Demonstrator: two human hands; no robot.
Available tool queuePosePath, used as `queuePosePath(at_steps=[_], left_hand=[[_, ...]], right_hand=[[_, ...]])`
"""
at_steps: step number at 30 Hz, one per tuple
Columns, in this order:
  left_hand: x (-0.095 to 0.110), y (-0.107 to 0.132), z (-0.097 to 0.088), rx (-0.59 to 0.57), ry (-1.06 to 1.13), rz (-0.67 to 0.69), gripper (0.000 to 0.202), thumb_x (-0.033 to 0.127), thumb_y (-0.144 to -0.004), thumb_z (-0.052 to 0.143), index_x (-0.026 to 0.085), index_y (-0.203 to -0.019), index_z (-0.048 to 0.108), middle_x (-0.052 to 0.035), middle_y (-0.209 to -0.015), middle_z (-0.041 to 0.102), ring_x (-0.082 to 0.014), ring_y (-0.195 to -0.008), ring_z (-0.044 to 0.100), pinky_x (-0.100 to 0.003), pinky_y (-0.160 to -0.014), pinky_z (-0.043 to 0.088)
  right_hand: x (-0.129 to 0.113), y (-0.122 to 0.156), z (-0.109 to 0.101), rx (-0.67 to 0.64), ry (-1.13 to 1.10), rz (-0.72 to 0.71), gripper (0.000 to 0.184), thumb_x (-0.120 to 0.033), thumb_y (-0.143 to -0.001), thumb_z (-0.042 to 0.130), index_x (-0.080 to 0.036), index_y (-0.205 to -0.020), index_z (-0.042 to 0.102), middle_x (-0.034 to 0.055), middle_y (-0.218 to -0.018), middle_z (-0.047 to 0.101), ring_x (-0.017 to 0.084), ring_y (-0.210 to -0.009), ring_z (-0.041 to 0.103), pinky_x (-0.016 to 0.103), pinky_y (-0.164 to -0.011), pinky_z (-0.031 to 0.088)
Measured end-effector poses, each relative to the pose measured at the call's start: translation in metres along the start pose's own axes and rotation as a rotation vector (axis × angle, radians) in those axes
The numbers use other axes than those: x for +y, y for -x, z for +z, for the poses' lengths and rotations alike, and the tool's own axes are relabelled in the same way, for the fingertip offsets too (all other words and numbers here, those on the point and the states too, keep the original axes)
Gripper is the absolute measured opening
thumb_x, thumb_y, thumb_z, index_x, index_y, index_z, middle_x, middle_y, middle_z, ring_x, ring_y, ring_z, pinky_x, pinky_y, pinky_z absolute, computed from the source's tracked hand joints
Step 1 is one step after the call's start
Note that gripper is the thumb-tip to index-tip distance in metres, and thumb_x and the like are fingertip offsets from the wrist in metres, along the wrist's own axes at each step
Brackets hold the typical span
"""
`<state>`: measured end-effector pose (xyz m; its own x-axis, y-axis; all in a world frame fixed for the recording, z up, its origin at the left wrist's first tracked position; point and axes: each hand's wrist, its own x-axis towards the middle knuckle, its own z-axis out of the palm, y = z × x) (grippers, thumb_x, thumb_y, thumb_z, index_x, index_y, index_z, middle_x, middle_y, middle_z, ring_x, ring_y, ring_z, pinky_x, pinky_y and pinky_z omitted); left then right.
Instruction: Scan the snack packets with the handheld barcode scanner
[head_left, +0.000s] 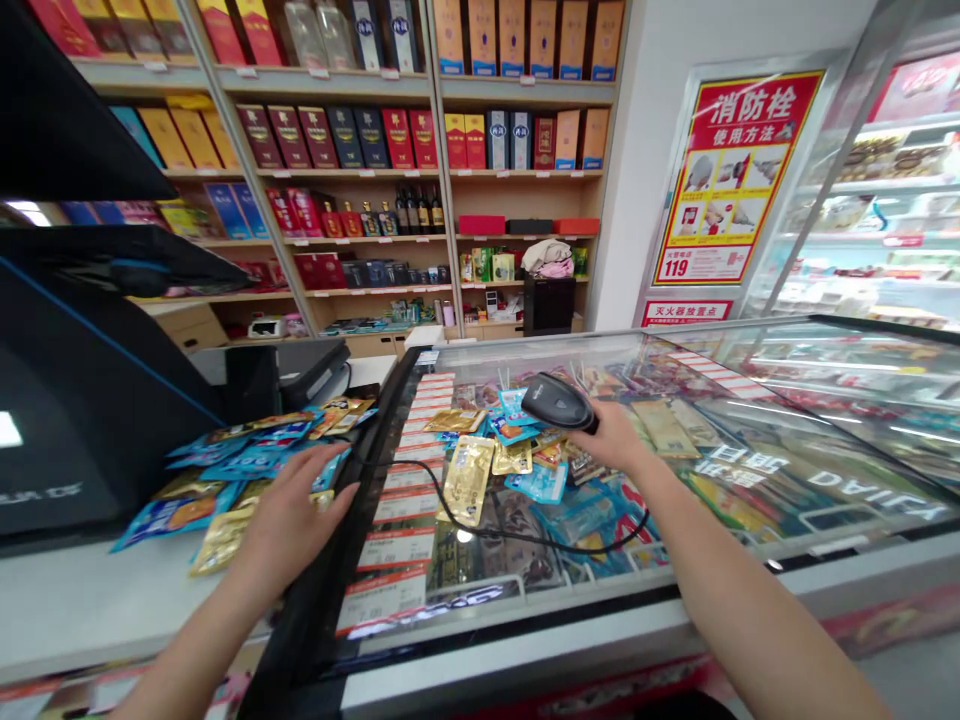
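My right hand is wrapped round the handle of a black barcode scanner, its head pointing left above the glass lid of the freezer. Beneath and beside the scanner, gold snack packets and blue snack packets lie loose on the glass. Over a second pile of blue and gold packets on the white counter, my left hand is stretched out with thumb and fingers apart. Whether its fingertips touch the packets, I cannot tell. The scanner's black cable loops across the glass between my hands.
A black checkout terminal stands at the left edge of the white counter. Frozen goods show through the freezer's glass lid. Behind are shelves of boxed bottles, and a red and yellow poster hangs on the wall.
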<state>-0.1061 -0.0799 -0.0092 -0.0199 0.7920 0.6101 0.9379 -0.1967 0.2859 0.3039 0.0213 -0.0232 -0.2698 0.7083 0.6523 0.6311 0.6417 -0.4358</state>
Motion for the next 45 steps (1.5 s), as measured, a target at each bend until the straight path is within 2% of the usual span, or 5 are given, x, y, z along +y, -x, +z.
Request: queuePosePath(at_steps=[8,25,33,38,45], left_hand=[[-0.086,0.031,-0.040,-0.368,-0.375,-0.181,0.067,0.053,-0.070,0.048,0.015,-0.124,0.060,-0.0134,-0.123,0.065,-0.0326,-0.116,0.058,-0.043,-0.099,0.043],[-0.068,0.036,-0.058,-0.160,-0.135,-0.311,0.031,0.060,-0.062,0.048,0.033,-0.072,0.058,0.0040,-0.073,0.067,-0.0249,-0.070,0.063,-0.038,-0.069,0.048],[0.012,-0.005,-0.038,0.048,0.435,-0.598,0.044,0.060,-0.052,0.066,0.025,-0.077,0.059,0.0036,-0.069,0.069,-0.0198,-0.061,0.060,-0.034,-0.061,0.051],[0.075,-0.042,0.022,0.135,0.997,-0.593,0.051,0.045,-0.048,0.078,0.018,-0.087,0.059,-0.0034,-0.082,0.071,-0.0180,-0.071,0.064,-0.032,-0.069,0.053],[0.131,-0.063,0.098,0.071,1.183,-0.559,0.046,0.042,-0.055,0.074,0.015,-0.089,0.061,-0.0071,-0.086,0.072,-0.0200,-0.077,0.066,-0.033,-0.073,0.052]], right_hand=[[-0.001,0.001,0.000,-0.011,-0.021,0.001,0.023,-0.031,-0.073,0.061,-0.017,-0.089,0.069,0.0063,-0.084,0.073,0.023,-0.075,0.067,0.029,-0.067,0.049],[0.001,0.000,0.000,0.005,-0.003,0.012,0.019,-0.028,-0.071,0.062,-0.017,-0.086,0.068,0.0045,-0.078,0.072,0.020,-0.069,0.065,0.028,-0.066,0.049],[-0.005,0.000,-0.002,0.032,-0.052,0.019,0.020,-0.032,-0.074,0.063,-0.016,-0.087,0.068,0.0038,-0.075,0.071,0.019,-0.068,0.064,0.026,-0.064,0.048],[-0.004,-0.001,-0.001,0.044,-0.063,0.021,0.023,-0.034,-0.074,0.066,-0.016,-0.088,0.068,0.0047,-0.078,0.071,0.020,-0.070,0.065,0.027,-0.065,0.048],[0.000,-0.003,0.000,0.065,-0.051,0.034,0.021,-0.033,-0.073,0.066,-0.017,-0.086,0.067,0.0053,-0.077,0.071,0.020,-0.070,0.065,0.028,-0.065,0.046]])
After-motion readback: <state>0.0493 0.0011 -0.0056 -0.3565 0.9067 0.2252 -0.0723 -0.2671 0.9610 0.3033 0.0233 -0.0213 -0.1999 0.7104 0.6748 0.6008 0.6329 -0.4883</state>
